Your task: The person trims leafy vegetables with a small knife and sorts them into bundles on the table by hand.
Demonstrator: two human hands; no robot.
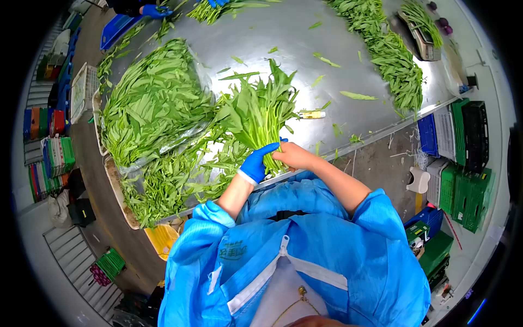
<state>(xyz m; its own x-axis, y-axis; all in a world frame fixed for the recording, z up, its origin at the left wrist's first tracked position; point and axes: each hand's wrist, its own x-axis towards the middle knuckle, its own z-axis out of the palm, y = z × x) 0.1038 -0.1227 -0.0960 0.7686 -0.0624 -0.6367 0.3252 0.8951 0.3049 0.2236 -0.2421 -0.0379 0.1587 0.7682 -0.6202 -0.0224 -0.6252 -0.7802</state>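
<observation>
An upright bunch of leafy greens (260,111) is held at its stems near the table's front edge. My left hand (257,162), in a blue glove, is closed round the lower stems from the left. My bare right hand (294,156) is closed on the same stems from the right, its fingertips partly hidden. Left of the bunch lies a large heap of greens (155,103) on clear plastic. Loose greens (163,188) spread below that heap. A small yellow and white object (312,115) lies just right of the bunch.
On the metal table (370,122), a row of greens (397,68) runs along the right side, beside a scale (429,52) holding more stems. A co-worker's gloved hand (157,11) is at the top left, near a blue tray (119,30). Green crates (468,196) stand at right.
</observation>
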